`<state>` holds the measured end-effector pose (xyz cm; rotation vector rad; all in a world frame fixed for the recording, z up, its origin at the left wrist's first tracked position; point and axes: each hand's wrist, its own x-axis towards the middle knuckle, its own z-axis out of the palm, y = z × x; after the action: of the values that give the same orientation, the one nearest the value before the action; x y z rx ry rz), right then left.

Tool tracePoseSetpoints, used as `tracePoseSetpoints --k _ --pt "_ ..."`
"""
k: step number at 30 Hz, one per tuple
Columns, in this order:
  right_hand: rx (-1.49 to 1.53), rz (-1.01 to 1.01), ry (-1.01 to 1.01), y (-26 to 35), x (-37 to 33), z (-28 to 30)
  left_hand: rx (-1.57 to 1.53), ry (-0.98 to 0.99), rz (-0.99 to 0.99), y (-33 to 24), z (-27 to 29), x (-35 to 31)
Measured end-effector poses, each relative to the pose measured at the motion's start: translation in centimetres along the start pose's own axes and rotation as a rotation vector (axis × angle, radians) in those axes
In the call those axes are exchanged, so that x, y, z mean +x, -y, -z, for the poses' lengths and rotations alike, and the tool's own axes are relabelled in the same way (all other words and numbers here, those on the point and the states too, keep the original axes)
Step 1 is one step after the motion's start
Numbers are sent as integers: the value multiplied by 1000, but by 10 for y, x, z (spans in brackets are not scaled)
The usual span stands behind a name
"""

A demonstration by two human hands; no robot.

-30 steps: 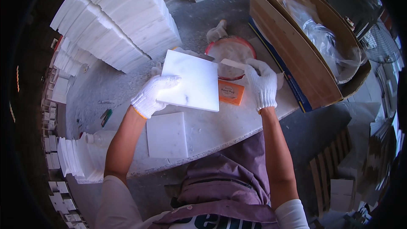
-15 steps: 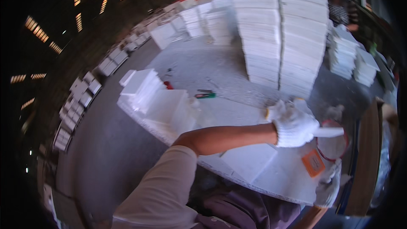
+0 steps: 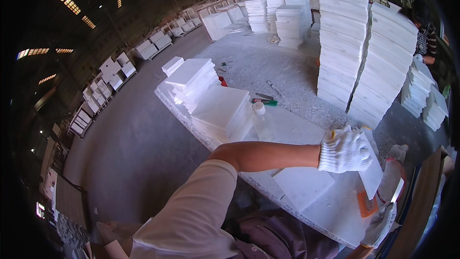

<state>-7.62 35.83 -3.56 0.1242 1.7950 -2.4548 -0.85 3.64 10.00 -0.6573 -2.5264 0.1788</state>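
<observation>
My left hand [image 3: 346, 149], in a white knit glove, is closed on the upper part of a white stone tile [image 3: 371, 175], which is tilted with its lower corner over an orange box [image 3: 366, 205]. My gloved right hand [image 3: 380, 224] is low at the table's right end. Its fingers are bent together beside the box, and a narrow bright strip [image 3: 397, 190] shows at their tips; what it is I cannot make out. Another white tile [image 3: 304, 186] lies flat beneath my left forearm. A red ring-shaped edge [image 3: 403, 172] shows beyond the tilted tile.
Stacked tiles [image 3: 223, 110] and a clear bottle with a white cap [image 3: 261, 121] stand on the table's left part. A green-and-red tool [image 3: 265, 101] lies behind the bottle. Tall tile stacks [image 3: 342, 43] rise beyond the table. A cardboard box [image 3: 419, 201] borders the right. A person [image 3: 425, 43] stands far right.
The tile in my left hand has turned from nearly edge-on to showing its broad face and now covers part of the orange box. The bright strip has appeared by my right fingers. The view has swung.
</observation>
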Motion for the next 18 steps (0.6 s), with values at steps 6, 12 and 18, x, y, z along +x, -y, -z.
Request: tracePoseSetpoints --k 6,12,18 --pt "-324 87 -122 16 -17 -21 104 -154 -39 4 -16 -13" --pt "-454 229 -46 13 4 -9 -26 -369 -99 8 -18 -13" --pt "-563 246 -195 38 -8 -30 51 -240 -153 7 -16 -6"
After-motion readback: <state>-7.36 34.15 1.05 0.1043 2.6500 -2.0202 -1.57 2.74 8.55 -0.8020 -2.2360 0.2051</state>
